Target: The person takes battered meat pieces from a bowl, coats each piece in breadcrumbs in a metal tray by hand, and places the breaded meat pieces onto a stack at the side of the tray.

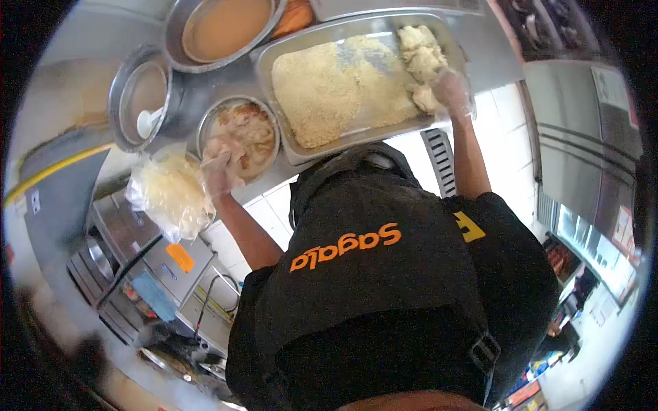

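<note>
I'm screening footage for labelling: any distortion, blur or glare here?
Head view: strong fisheye bending, with black corners; the white tiled floor looks washed out; highlights glint on the clear plastic bag; left hand and right hand look soft; the orange lettering stays legible.

1. Slotted drain grate (pixel 441 162), right, beside white floor tiles (pixel 505 113).
2. Orange label (pixel 180 257), left, on a steel unit (pixel 162 264).
3. Yellow strip (pixel 58 172), left.
4. Light-blue item (pixel 153 294), near left.
5. Round pan (pixel 164 363), near left, partly blurred.
</note>
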{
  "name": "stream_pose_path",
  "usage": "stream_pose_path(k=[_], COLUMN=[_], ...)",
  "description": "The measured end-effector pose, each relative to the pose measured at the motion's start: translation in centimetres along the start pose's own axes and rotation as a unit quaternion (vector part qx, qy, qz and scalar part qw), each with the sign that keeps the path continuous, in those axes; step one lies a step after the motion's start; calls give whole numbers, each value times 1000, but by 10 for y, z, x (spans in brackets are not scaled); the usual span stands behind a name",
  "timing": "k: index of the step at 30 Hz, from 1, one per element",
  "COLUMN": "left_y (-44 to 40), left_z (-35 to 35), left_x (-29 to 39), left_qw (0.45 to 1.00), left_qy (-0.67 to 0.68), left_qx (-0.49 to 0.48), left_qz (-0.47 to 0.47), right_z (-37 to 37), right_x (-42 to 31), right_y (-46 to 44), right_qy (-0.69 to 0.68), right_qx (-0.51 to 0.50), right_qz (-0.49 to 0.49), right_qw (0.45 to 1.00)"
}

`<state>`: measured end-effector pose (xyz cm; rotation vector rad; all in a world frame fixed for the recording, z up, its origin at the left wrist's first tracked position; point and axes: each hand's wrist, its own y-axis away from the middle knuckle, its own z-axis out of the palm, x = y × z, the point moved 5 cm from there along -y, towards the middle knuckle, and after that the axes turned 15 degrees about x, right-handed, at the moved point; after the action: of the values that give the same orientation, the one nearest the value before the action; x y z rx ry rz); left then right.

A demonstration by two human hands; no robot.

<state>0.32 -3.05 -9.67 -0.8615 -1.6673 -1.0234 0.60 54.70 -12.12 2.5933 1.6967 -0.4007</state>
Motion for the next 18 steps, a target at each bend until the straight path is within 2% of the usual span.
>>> stream_pose_path(k=[1,2,4,6,8,10,13,16,18], left_y=[-2,0,-2,-2,5,0,8,7,-5], left_z=[-4,-3,-4,2,13,14,26,31,24], left_x=[3,13,14,19,33,30,37,39,25], left_qw=[995,983,983,985,987,981,978,968,949], left_qy=[-87,-161,-160,-155,-148,-176,-175,-206,-266], left_qx=[14,41,51,54,54,74,78,66,73], left_qz=[48,83,72,53,21,38,79,125,150], right_z=[-4,18,84,126,138,133,116,126,137], right_x=[-29,-49,-83,-112,-144,-179,-236,-276,-276], right_y=[0,3,20,34,30,24,35,61,65], right_qy=[-34,-92,-234,-178,-214,-345,-494,-667,-642], right_qx=[-5,-73,-279,-294,-268,-202,-400,-509,-505], right_qz=[-14,-41,-178,-134,-129,-145,-5,144,166], right_qw=[999,992,914,929,930,905,772,525,552])
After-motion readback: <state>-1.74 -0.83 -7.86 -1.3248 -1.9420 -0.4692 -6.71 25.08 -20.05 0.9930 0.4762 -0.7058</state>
